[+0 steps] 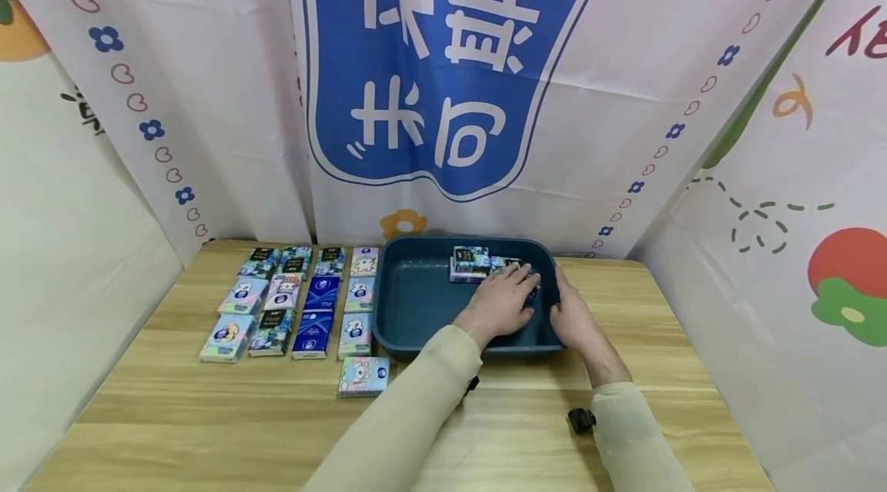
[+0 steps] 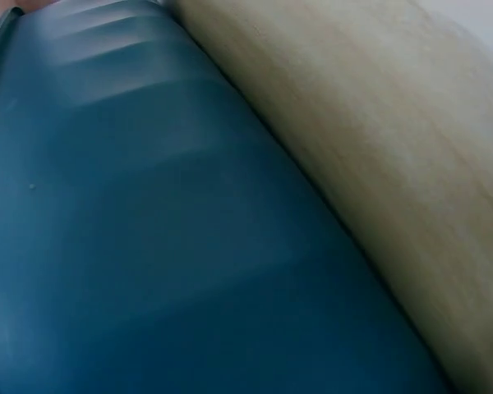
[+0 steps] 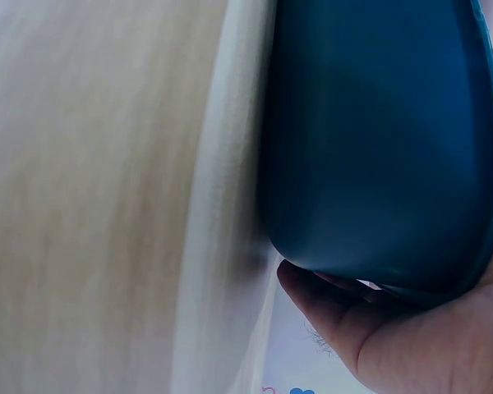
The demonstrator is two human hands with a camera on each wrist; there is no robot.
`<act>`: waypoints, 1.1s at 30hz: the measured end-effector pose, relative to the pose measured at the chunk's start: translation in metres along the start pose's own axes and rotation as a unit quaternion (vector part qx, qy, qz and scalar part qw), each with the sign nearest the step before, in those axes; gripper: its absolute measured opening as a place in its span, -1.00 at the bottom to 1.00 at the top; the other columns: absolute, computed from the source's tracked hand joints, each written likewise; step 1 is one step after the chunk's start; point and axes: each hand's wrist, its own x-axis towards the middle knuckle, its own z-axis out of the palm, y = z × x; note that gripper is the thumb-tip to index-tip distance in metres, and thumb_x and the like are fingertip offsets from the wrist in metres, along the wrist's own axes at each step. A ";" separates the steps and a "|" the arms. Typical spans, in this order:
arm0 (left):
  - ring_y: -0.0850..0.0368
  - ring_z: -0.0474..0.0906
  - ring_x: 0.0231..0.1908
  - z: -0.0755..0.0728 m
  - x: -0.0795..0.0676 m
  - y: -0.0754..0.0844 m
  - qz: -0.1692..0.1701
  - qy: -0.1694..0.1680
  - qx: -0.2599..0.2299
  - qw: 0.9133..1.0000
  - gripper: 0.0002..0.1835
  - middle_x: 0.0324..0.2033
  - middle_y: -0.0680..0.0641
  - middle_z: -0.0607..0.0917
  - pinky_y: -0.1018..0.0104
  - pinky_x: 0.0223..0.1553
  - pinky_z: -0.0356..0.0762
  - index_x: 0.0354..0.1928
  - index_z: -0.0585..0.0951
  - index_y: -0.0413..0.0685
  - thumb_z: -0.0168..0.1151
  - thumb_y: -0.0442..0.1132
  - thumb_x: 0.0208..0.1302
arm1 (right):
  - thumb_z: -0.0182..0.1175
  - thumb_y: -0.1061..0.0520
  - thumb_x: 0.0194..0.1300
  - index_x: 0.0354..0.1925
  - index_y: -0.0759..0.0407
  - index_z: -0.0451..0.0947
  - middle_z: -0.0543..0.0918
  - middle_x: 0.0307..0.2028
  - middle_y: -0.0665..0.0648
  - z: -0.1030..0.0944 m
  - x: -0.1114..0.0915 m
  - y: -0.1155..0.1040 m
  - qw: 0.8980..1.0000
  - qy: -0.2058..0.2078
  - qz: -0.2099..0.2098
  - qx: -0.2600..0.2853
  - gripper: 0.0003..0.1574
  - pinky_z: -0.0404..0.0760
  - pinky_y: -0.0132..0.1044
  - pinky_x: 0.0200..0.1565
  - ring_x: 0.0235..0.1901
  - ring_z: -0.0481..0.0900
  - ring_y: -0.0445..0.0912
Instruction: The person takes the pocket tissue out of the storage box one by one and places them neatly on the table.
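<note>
A dark teal plastic bin [image 1: 423, 315] stands on the table against the curtain. Inside it, toward the right, lie small patterned tissue packs [image 1: 471, 256], some stacked. My left hand [image 1: 497, 299] reaches over the front rim, palm down, its fingers spread over the packs at the right and partly hiding them. My right hand [image 1: 575, 315] lies along the outside of the bin's right wall. In the right wrist view, its fingers [image 3: 312, 300] touch the bin's outer end wall [image 3: 378, 164] near the base. The left wrist view shows only the bin's outer side [image 2: 164, 197].
Left of the bin, tissue packs stand in several rows, among them dark floral packs [image 1: 272, 332], plain blue packs [image 1: 313, 334] and pastel cartoon packs [image 1: 227, 338]. One pastel pack [image 1: 363, 376] lies near the bin's front left corner. A printed curtain [image 1: 443, 215] hangs behind the wooden table [image 1: 173, 415].
</note>
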 end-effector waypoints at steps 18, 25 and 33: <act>-0.05 0.76 0.44 0.041 0.033 -0.022 -0.024 0.066 -0.022 0.997 -0.51 0.49 -0.05 0.76 -0.01 0.45 0.84 0.58 0.69 0.28 0.29 -0.33 0.79 | -0.16 0.43 0.70 0.91 0.35 -0.38 -0.08 0.88 0.59 0.000 0.000 0.001 1.000 -0.006 0.006 0.007 0.05 0.07 0.45 0.87 0.87 -0.01 0.51; -0.03 0.79 0.41 -0.003 0.000 -0.005 -0.044 0.025 -0.025 0.998 -0.48 0.47 -0.10 0.78 0.03 0.48 0.83 0.56 0.71 0.21 0.27 -0.42 0.77 | -0.17 0.44 0.71 0.92 0.33 -0.38 -0.09 0.88 0.58 0.001 -0.003 -0.001 1.000 -0.004 0.010 0.016 0.05 0.04 0.44 0.87 0.87 -0.02 0.50; 0.01 0.82 0.33 -0.024 -0.022 -0.001 -0.053 0.004 -0.012 0.999 -0.52 0.38 -0.09 0.83 0.11 0.43 0.85 0.52 0.76 0.19 0.26 -0.41 0.78 | -0.16 0.45 0.70 0.92 0.33 -0.37 -0.10 0.89 0.56 0.001 -0.002 -0.001 1.000 0.001 0.007 0.016 0.06 0.00 0.43 0.88 0.88 -0.04 0.51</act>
